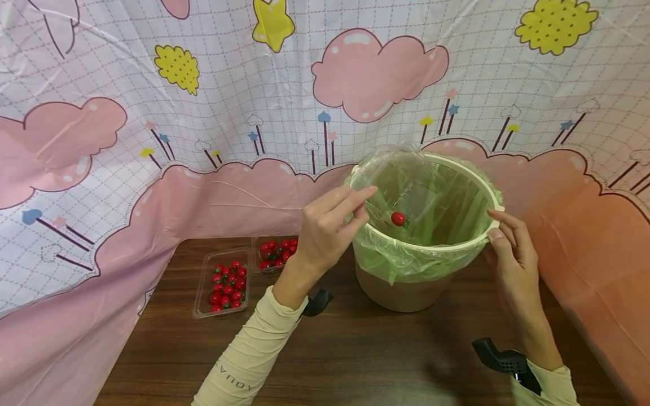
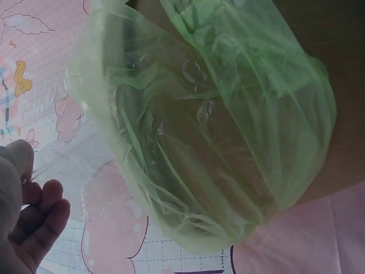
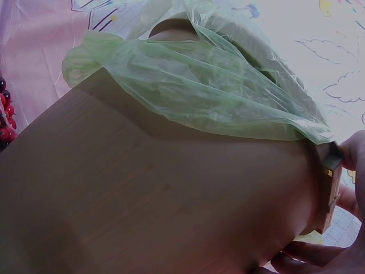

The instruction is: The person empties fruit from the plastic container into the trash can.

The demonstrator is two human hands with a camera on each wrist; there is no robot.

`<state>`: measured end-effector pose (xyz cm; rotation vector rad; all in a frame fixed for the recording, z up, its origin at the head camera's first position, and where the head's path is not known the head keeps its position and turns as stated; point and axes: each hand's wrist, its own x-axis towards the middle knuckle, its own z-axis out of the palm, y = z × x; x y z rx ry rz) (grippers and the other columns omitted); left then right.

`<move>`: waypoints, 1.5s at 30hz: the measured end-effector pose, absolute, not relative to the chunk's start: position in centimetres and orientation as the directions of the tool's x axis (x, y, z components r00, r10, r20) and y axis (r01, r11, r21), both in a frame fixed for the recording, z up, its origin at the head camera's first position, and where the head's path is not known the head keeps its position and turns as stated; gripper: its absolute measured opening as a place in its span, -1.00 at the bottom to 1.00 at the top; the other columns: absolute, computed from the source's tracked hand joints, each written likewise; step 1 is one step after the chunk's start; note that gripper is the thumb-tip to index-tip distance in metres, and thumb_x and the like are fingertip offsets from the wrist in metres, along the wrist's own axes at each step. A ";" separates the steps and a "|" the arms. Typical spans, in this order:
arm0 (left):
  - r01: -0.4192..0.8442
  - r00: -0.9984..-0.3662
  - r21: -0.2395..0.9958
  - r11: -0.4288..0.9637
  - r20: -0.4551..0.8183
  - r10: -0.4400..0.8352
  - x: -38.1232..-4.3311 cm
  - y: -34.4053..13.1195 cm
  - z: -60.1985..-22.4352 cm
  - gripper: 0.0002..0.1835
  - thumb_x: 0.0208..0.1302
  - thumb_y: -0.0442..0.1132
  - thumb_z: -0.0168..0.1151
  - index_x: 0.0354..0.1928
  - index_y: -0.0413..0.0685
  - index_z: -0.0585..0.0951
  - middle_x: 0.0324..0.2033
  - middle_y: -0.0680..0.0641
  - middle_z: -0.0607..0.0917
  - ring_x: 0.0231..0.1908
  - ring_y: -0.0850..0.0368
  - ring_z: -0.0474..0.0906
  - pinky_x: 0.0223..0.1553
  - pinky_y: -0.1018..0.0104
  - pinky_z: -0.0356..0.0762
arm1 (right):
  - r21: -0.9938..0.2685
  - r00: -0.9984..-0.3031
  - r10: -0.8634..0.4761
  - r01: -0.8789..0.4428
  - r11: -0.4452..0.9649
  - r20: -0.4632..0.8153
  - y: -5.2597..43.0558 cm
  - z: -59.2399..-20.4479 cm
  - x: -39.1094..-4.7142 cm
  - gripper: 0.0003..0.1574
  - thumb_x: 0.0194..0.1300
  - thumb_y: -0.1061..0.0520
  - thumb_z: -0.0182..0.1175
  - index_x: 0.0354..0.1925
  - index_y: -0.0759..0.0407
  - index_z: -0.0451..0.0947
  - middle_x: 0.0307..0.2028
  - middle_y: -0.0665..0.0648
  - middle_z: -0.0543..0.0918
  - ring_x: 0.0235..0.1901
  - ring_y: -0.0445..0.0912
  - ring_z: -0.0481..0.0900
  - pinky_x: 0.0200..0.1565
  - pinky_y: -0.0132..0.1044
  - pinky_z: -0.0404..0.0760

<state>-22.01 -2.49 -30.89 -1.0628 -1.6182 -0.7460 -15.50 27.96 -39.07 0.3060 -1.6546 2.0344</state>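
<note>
My left hand [image 1: 330, 225] pinches a sheet of thin clear plastic [image 1: 388, 163] over the left side of a bin [image 1: 406, 293]. One small red fruit [image 1: 398, 219], like a cherry tomato with a green stem, shows by the plastic within the bin's mouth; whether it lies on or behind the plastic I cannot tell. A pale green bag [image 2: 274, 114] lines the bin and folds over its rim. My right hand [image 1: 513, 254] grips the cream rim [image 1: 491, 225] on the right side, thumb on the near side and fingers beyond.
Two clear trays stand at the table's back left: a nearer tray [image 1: 203, 290] with several red fruits, and a farther one [image 1: 254, 268] partly behind my left hand. A patterned cloth [image 1: 244, 208] hangs behind the dark wooden table [image 1: 355, 355] and along its sides.
</note>
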 end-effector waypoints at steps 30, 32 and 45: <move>0.885 -0.435 0.463 0.049 0.859 -0.270 -20.2 -5.9 -32.9 -0.77 0.21 -0.57 0.18 -0.15 -0.39 0.74 -0.42 -0.23 0.71 -0.50 0.09 0.53 -0.48 0.46 0.50 | -0.870 -0.859 0.248 -0.483 -0.102 0.448 27.9 -39.1 -15.5 -0.48 0.62 0.23 -0.06 0.43 0.36 0.30 0.36 0.42 0.38 0.22 0.06 0.44 0.18 -0.40 0.50; 0.863 -0.483 0.505 -0.006 0.823 -0.299 -19.7 -6.2 -33.4 -0.78 0.23 -0.56 0.19 -0.14 -0.42 0.73 -0.46 -0.26 0.69 -0.51 0.12 0.54 -0.51 0.49 0.51 | -0.877 -0.862 0.252 -0.472 -0.087 0.439 27.9 -39.2 -15.4 -0.48 0.62 0.23 -0.06 0.43 0.35 0.30 0.36 0.42 0.38 0.23 0.06 0.44 0.18 -0.40 0.50; 0.815 -0.567 0.561 -0.143 0.723 -0.395 -17.3 -10.0 -36.8 -0.78 0.24 -0.65 0.10 -0.11 -0.65 0.62 -0.54 -0.23 0.66 -0.57 0.14 0.63 -0.53 0.47 0.57 | -0.887 -0.860 0.272 -0.459 -0.047 0.431 28.0 -38.9 -15.2 -0.49 0.60 0.22 -0.03 0.42 0.30 0.36 0.42 0.34 0.34 0.36 0.06 0.34 0.22 -0.43 0.42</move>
